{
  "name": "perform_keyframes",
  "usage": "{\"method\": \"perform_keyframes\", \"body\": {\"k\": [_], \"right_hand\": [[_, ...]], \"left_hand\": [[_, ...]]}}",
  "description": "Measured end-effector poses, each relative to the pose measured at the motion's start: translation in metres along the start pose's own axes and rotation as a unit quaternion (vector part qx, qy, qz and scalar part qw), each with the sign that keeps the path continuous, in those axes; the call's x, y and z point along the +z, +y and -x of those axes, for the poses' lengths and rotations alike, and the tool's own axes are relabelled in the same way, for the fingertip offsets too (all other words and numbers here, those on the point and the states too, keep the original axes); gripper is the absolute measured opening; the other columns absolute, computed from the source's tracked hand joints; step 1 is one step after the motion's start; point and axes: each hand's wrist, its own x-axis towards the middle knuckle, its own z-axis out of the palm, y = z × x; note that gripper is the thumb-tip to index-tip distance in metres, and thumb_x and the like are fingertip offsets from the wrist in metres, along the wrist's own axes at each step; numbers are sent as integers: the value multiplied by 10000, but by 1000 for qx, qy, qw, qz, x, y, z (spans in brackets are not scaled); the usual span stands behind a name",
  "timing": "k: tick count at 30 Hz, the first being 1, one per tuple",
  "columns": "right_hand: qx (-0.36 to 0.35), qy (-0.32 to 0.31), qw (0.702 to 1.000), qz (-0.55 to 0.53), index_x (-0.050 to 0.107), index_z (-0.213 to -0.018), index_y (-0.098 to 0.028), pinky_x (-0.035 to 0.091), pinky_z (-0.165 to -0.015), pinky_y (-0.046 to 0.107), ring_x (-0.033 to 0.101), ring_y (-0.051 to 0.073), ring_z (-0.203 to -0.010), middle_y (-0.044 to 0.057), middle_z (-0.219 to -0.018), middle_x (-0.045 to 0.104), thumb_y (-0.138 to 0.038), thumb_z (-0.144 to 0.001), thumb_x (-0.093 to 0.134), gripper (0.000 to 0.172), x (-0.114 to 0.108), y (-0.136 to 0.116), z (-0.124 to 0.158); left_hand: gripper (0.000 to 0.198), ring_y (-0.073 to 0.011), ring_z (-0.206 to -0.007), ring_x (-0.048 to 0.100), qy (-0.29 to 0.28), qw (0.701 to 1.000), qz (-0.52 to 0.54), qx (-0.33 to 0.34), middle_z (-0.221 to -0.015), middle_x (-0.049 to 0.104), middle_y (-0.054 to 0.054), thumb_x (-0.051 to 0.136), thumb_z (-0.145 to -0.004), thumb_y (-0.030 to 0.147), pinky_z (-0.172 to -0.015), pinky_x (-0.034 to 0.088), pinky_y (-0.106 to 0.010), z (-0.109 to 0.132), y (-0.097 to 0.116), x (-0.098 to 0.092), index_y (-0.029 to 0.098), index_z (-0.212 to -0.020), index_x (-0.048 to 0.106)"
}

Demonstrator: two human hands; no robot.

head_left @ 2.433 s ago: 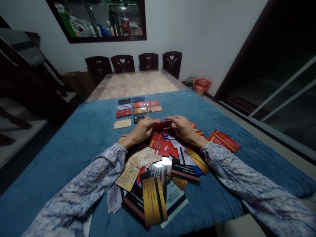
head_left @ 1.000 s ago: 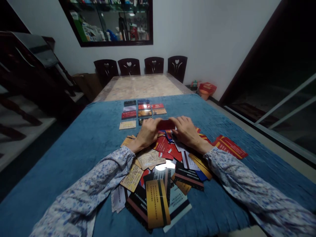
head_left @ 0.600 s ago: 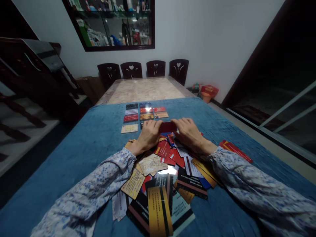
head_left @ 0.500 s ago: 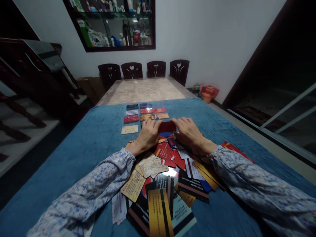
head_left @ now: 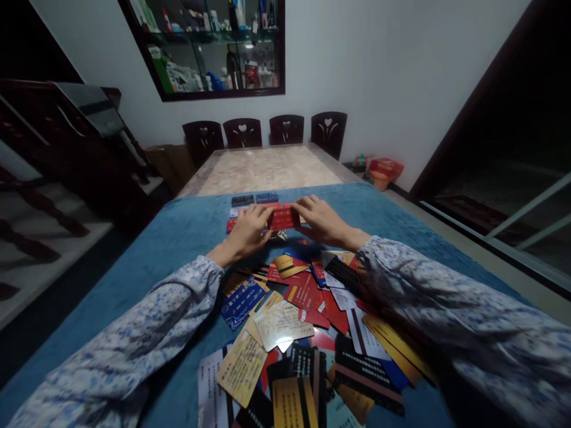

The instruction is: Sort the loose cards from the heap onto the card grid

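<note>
A red card (head_left: 284,218) is held up above the cloth between both hands. My left hand (head_left: 248,230) grips its left edge, and my right hand (head_left: 325,222) grips its right edge. Beyond the hands are cards laid out in rows, among them a black card (head_left: 242,201) and a blue card (head_left: 267,197); my hands partly hide these rows. Closer to me spreads a loose heap of overlapping cards, with a blue card (head_left: 244,302), a cream card (head_left: 282,326), a gold card (head_left: 294,404) and a black card with a brown stripe (head_left: 368,371) showing on top.
A blue cloth (head_left: 147,279) covers the near part of the long table, whose bare stone-patterned top (head_left: 267,166) shows farther off. Several dark chairs (head_left: 286,129) stand at its far end. Stair railings are on the left; an orange bin (head_left: 380,179) is on the floor at right.
Both hands have lifted the red card and moved it forward, away from the heap toward the rows. Its printed face now shows. More of the heap is uncovered, including a blue card.
</note>
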Motion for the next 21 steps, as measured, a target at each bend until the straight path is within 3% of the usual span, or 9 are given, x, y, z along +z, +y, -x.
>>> {"method": "perform_keyframes", "body": {"k": [10, 17, 21], "right_hand": [[5, -55, 998, -36, 661, -1203, -131, 374, -779, 354, 494, 291, -1027, 174, -1180, 617, -321, -925, 648, 338, 22, 26, -61], [36, -117, 992, -39, 712, -1116, -154, 396, -852, 331, 539, 268, -1062, 142, -1200, 649, -284, -926, 661, 235, 39, 33, -87], [57, -146, 987, -37, 725, -1138, -170, 401, -855, 327, 557, 285, -1114, 139, -1228, 668, -310, -932, 659, 258, 51, 38, -97]], "left_hand": [[426, -348, -1274, 518, -45, 999, 2, -23, -1373, 621, -158, 586, -893, 247, -1022, 443, -516, -35, -51, 11, 164, -1310, 615], [282, -342, -1229, 544, -84, 995, 15, -42, -1265, 670, -144, 541, -913, 279, -1016, 449, -503, -54, -71, 26, 180, -1122, 702], [234, -343, -1215, 549, -110, 992, 26, -56, -1237, 685, -141, 573, -888, 269, -999, 460, -476, -64, -81, 36, 187, -1054, 715]]}}
